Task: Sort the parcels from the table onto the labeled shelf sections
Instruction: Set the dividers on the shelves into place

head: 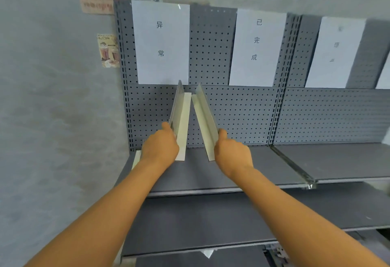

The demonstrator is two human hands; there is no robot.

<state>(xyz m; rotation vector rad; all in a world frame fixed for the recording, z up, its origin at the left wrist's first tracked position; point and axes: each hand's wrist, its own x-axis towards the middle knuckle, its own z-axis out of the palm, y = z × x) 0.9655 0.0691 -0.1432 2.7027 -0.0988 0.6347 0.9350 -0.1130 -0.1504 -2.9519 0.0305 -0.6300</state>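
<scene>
Over the shelf (211, 174), left hand (160, 146) and right hand (233, 153) each grip an upright (slightly tilted) parcel (181, 119), fingers closed.

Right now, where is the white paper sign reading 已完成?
The white paper sign reading 已完成 hangs on the grey pegboard shelf back, centre-right in the head view, above the right hand.
</scene>
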